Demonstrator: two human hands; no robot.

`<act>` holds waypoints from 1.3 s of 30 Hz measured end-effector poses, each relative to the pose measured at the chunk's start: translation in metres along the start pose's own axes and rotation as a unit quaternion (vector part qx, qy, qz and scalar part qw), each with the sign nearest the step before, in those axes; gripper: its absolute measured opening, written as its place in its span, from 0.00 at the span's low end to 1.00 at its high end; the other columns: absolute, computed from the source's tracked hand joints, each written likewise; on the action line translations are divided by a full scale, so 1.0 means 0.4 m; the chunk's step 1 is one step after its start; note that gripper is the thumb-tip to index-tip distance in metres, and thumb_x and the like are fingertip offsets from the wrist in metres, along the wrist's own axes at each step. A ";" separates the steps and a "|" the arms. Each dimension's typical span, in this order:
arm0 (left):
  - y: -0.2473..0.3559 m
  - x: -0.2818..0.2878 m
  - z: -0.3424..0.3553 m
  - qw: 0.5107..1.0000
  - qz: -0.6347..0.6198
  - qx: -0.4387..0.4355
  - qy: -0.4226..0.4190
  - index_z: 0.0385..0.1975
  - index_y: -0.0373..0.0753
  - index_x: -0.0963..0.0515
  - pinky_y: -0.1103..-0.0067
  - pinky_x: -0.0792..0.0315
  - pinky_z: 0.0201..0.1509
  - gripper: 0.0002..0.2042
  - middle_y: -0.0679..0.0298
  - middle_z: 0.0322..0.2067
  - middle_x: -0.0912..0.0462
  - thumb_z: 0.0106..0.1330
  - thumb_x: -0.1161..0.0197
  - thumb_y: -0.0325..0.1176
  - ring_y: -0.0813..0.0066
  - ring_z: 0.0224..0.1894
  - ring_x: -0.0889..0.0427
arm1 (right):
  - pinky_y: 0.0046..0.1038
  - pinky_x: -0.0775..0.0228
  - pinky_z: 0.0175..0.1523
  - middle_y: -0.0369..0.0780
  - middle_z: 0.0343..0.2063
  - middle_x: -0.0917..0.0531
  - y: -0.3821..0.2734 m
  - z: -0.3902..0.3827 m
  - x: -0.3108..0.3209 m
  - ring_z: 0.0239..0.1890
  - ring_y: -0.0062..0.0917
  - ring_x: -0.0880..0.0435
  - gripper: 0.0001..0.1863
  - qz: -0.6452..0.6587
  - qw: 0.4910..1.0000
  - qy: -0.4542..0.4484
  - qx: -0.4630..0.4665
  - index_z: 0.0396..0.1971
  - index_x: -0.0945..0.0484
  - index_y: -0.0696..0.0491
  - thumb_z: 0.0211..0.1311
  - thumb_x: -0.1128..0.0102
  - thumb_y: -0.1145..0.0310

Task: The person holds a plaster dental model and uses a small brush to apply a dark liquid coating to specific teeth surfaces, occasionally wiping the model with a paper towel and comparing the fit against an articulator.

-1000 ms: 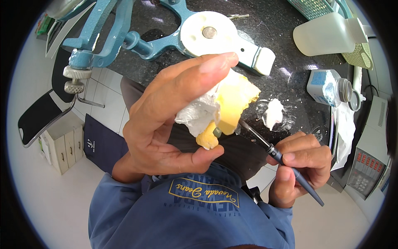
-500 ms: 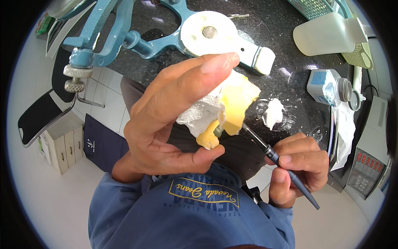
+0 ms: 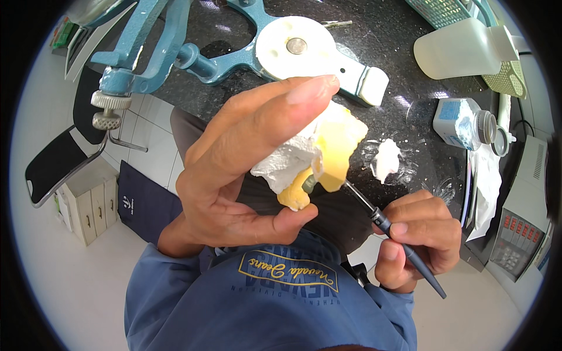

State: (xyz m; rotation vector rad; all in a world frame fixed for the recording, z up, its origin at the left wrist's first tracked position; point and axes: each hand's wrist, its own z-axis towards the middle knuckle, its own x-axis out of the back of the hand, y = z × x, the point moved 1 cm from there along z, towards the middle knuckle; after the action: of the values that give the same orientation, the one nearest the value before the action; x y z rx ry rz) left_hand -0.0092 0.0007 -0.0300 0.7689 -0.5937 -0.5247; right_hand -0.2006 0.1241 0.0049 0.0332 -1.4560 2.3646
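Observation:
My left hand (image 3: 246, 175) holds a yellow and white plaster dental cast (image 3: 319, 155) up between thumb and fingers, above the edge of a dark stone counter (image 3: 404, 70). My right hand (image 3: 418, 237) grips a thin grey-handled metal instrument (image 3: 386, 225) like a pen. Its tip touches the underside of the cast, near the lower yellow part. My fingers hide part of the cast.
A blue metal articulator (image 3: 193, 55) with a white round plate lies on the counter behind. A white blob of plaster (image 3: 387, 159), a small lidded jar (image 3: 465, 123), a translucent plastic container (image 3: 462, 50) and a cloth (image 3: 486, 187) sit right. A machine with red buttons (image 3: 521, 234) stands far right; a small drawer unit (image 3: 82, 205) below left.
The instrument tip has shifted slightly along the underside of the cast. My left hand keeps the cast nearly still.

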 end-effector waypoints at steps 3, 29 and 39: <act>-0.002 -0.011 0.008 1.000 -0.004 0.016 -0.003 0.69 0.34 0.52 0.67 0.33 0.62 0.51 0.30 0.58 0.37 0.47 0.24 0.32 0.49 0.62 0.32 | 0.23 0.26 0.25 0.42 0.23 0.21 0.000 -0.015 0.014 0.21 0.28 0.19 0.14 -0.019 1.000 0.012 -0.010 0.29 0.23 0.59 0.37 0.36 0.84; 0.185 -0.327 0.104 0.854 -0.412 0.283 0.144 0.60 0.30 0.47 0.66 0.27 0.60 0.48 0.44 0.54 0.29 0.51 0.30 0.59 0.48 0.55 0.24 | 0.29 0.31 0.45 0.44 0.29 0.19 0.016 0.006 0.523 0.35 0.32 0.20 0.15 -0.456 0.886 -0.012 -0.083 0.41 0.19 0.54 0.55 0.34 0.65; 0.213 -0.341 0.115 0.800 -0.517 0.295 0.079 0.57 0.31 0.46 0.64 0.31 0.62 0.42 0.45 0.54 0.29 0.56 0.33 0.56 0.51 0.55 0.24 | 0.20 0.37 0.33 0.35 0.19 0.25 -0.021 -0.003 0.548 0.25 0.17 0.31 0.11 -0.403 0.902 0.089 -0.128 0.31 0.23 0.58 0.60 0.37 0.64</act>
State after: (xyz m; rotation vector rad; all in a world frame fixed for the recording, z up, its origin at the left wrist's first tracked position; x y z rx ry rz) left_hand -0.1188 0.1163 0.0208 1.7392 -0.1043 -1.2943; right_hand -0.4026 0.1925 0.0566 0.2866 -1.3055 1.4628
